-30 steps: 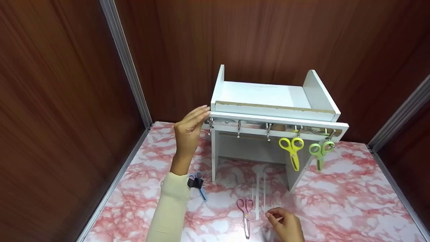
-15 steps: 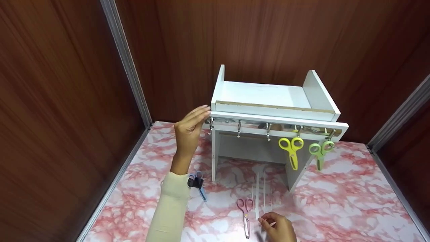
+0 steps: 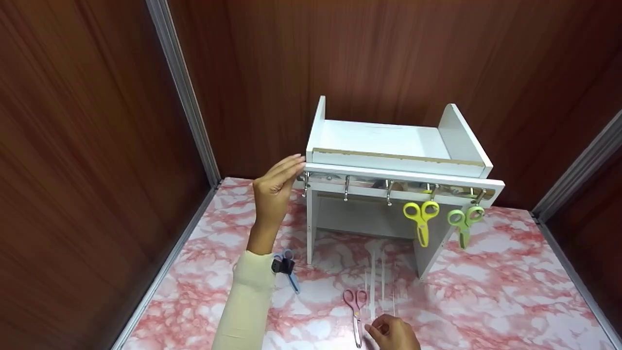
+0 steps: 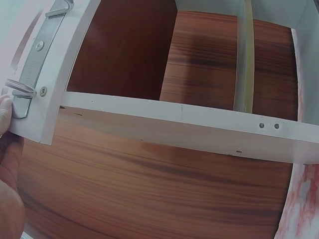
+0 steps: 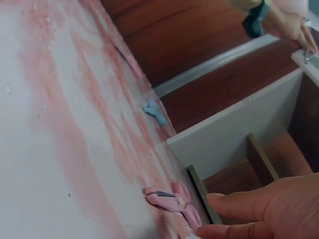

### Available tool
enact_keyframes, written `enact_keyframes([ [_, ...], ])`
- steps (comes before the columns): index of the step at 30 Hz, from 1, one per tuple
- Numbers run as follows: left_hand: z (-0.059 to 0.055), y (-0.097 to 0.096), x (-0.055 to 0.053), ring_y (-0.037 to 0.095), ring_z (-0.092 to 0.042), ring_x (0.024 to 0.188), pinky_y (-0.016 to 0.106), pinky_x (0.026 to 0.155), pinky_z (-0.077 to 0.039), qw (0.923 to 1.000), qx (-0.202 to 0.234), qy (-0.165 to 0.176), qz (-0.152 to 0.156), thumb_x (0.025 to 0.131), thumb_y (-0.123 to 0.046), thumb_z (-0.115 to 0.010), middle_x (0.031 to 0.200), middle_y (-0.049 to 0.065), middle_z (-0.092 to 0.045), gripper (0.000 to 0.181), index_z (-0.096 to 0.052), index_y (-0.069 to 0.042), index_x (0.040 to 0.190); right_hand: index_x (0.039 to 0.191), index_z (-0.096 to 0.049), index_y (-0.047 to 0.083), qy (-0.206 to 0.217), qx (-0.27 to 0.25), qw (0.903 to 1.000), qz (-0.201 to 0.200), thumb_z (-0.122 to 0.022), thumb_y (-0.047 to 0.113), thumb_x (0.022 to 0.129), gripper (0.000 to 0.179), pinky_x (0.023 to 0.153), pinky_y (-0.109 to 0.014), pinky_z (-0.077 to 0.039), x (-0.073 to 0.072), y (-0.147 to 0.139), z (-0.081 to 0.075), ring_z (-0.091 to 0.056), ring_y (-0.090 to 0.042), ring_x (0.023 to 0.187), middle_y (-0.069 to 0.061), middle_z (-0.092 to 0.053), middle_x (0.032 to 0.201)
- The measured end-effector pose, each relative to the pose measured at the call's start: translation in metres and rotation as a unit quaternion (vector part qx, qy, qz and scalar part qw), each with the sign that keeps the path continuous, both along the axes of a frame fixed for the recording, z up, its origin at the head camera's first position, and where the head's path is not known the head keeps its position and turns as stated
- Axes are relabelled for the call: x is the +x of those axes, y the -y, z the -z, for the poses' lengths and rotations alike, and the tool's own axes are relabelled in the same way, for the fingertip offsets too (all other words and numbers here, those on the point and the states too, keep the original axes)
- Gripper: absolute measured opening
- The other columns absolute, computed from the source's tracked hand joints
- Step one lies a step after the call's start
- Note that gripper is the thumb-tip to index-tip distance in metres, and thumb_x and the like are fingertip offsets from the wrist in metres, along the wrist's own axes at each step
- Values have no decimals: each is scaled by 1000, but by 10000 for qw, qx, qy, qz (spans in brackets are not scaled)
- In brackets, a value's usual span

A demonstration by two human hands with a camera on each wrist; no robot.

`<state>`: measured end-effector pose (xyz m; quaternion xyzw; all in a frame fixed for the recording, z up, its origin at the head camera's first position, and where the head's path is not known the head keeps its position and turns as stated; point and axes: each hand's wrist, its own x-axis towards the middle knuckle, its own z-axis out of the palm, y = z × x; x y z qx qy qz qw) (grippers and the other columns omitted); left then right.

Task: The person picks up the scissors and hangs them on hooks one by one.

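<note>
My left hand (image 3: pixel 274 187) pinches the left end of a white hook rail (image 3: pixel 357 171), mounted across the front of a white shelf unit (image 3: pixel 398 160). In the left wrist view, the thumb (image 4: pixel 4 113) lies on the rail's face beside a metal hook (image 4: pixel 21 87). Yellow scissors (image 3: pixel 422 228) and green scissors (image 3: pixel 464 237) hang from the rail's right-hand hooks. Low in the head view, my right hand (image 3: pixel 394 334) hovers just right of pink scissors (image 3: pixel 356 311) lying on the table; its fingers are loosely bent. The right wrist view shows thumb and finger apart, close to the pink scissors (image 5: pixel 172 200).
Blue scissors (image 3: pixel 294 283) lie left of the shelf unit, partly hidden by the black device on the left wrist. The red-and-white marbled table (image 3: pixel 525 272) meets wooden panels (image 3: pixel 388 48) at the back and sides.
My right hand has moved left and slightly toward the front edge, nearer the pink scissors. The left hand keeps its place on the rail. The hanging scissors have swung slightly.
</note>
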<state>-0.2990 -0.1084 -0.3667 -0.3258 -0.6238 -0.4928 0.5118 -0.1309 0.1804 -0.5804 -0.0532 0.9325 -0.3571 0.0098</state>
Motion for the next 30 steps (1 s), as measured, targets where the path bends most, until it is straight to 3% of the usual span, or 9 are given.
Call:
enact_keyframes([
  [7, 0, -1, -2, 31, -65, 99, 33, 89, -53, 9998, 72, -176, 19, 78, 8, -70, 100, 14, -70, 18, -74, 1, 94, 71, -61, 13, 16, 246, 9995, -175, -72, 32, 82, 25, 48, -22, -42, 0, 5, 2, -47, -6, 54, 8, -53, 60],
  [13, 1, -2, -3, 35, -65, 97, 34, 89, -53, 9996, 113, -238, 58, 75, 13, -70, 98, 19, -70, 18, -73, 5, 91, 73, -61, 12, 317, 433, 9986, -9, -72, 36, 81, 28, 51, -27, -47, -2, 8, 1, -51, -9, 57, 6, -54, 63],
  [19, 1, -1, -2, 28, -65, 100, 34, 90, -52, 9998, 104, -144, 89, 79, 7, -69, 102, 12, -70, 18, -74, -1, 95, 74, -60, 12, 515, 619, 9966, 190, -74, 38, 79, 29, 55, -31, -51, -2, 12, 2, -54, -10, 60, 5, -56, 67],
  [30, 1, -1, -1, 23, -64, 104, 34, 90, -52, 10000, 63, -29, 6, 82, 2, -69, 105, 7, -70, 19, -75, -5, 98, 67, -55, 18, 705, 933, 9908, 687, -76, 41, 75, 32, 48, -29, -42, -2, 20, 4, -49, -12, 55, 6, -50, 60],
])
